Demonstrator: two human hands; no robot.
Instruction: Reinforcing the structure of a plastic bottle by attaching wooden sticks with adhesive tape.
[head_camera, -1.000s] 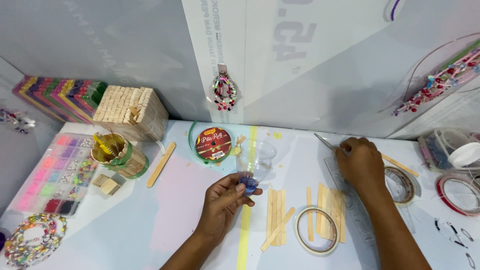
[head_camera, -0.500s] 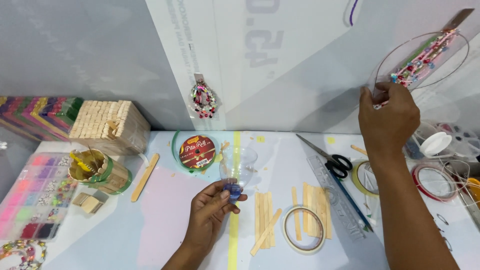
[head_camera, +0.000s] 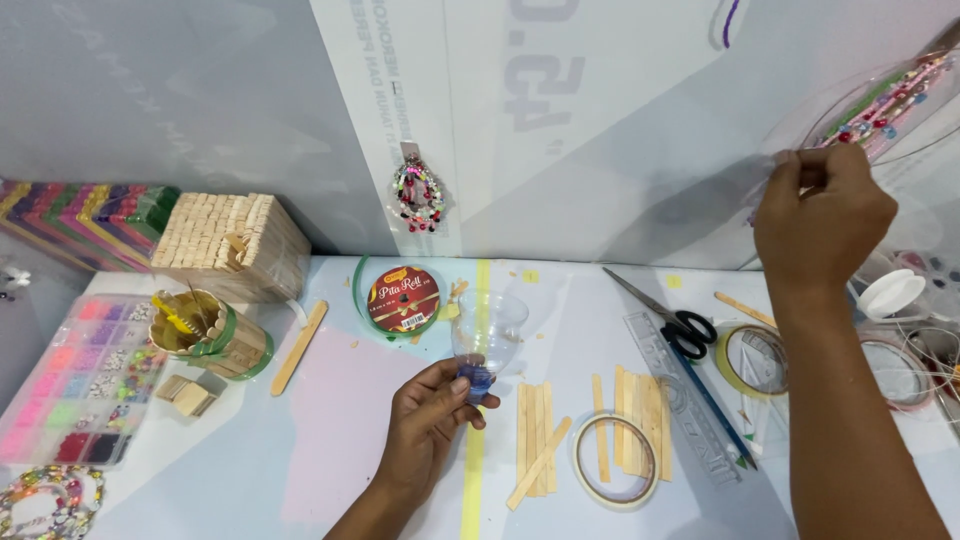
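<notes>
Up at two o'clock, the right hand has risen off the table, where it lay near the scissors a second ago, and now pinches the rim of a clear plastic ring strung with coloured beads that hangs on the wall; half a second ago it was already at that spot, so the reach is finished and the fingers are closed on the ring's edge. That leaves the scissors and the clear ruler lying untouched at four o'clock.

At the centre, the left hand has scarcely shifted: it grips the blue cap end of a cut-off clear bottle top, held upright just above the table, its open mouth facing up.

Around it, flat wooden sticks lie at five o'clock with a tape roll over them; a red ribbon spool sits at eleven o'clock. Farther out at nine o'clock stand a stick-clad cup, a stick box and a bead tray.
</notes>
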